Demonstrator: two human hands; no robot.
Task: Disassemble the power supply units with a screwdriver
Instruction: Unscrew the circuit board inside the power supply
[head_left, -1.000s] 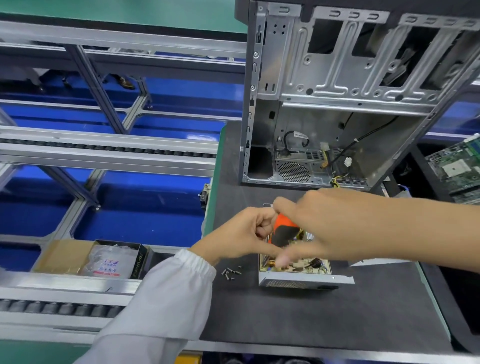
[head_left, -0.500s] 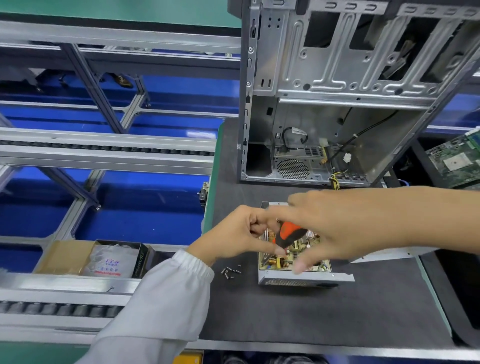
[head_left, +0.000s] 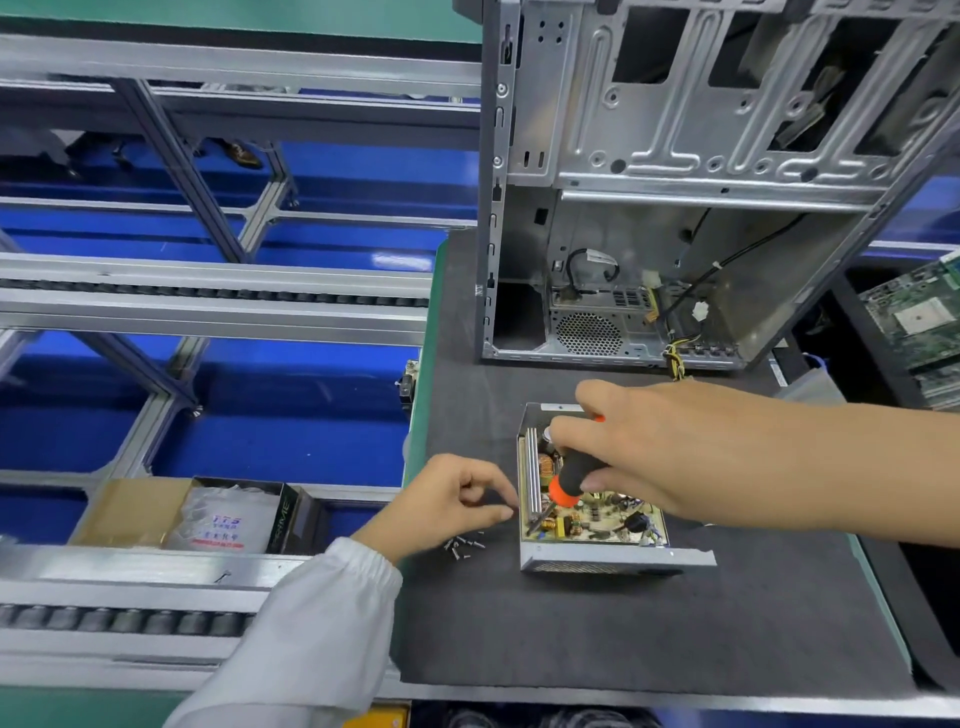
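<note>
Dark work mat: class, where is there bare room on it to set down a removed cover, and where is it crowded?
The dark work mat is bare along its near edge, in front of the power supply unit. Another free strip lies between that unit and the computer case, toward the mat's left edge. It is crowded left of the unit, with loose screws and the left hand.

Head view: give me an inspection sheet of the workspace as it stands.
Surface: dark mat, bare in front of the unit.
Job's things: open power supply unit, circuit board exposed; screwdriver angled down into it.
Clutter: loose screws piled left of the unit.
Grips: right hand holds the screwdriver handle; left hand beside the unit, fingers curled, whether it pinches a screw cannot be told.
Cables: black and yellow wires inside the computer case.
Surroundings: roller conveyor rails at left, cardboard box with a bag, circuit boards at right.
</note>
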